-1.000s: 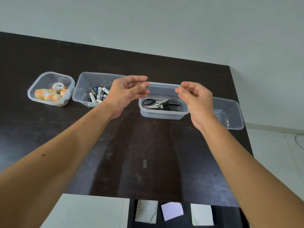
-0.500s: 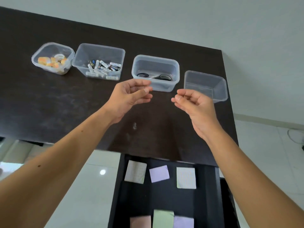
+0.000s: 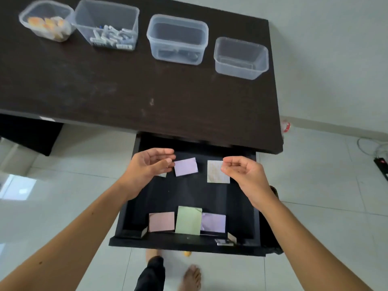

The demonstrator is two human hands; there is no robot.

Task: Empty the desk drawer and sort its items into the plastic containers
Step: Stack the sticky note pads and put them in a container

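The black desk drawer point(image 3: 189, 241) stands pulled out below the dark desk point(image 3: 134, 89). Several pads of sticky notes lie in it: a purple pad point(image 3: 186, 166), a pale yellow pad point(image 3: 217, 172), a pink pad point(image 3: 161, 222), a green pad point(image 3: 188, 220) and another purple pad point(image 3: 213, 222). My left hand point(image 3: 150, 164) hovers over the drawer's back left with loosely curled fingers, holding nothing and covering a white pad. My right hand point(image 3: 244, 173) hovers over the back right, just above the pale yellow pad, also holding nothing. An empty container point(image 3: 241, 57) sits at the desk's right.
Three more plastic containers stand in a row on the desk: one with tape rolls point(image 3: 47, 21), one with batteries point(image 3: 107, 26), one with scissors point(image 3: 177, 39). My bare feet point(image 3: 191, 278) stand on the tiled floor under the drawer. A power strip point(image 3: 381, 168) lies at right.
Both hands have come down from the scissors container to the open drawer, still holding nothing. The view has tilted down, showing the whole drawer.
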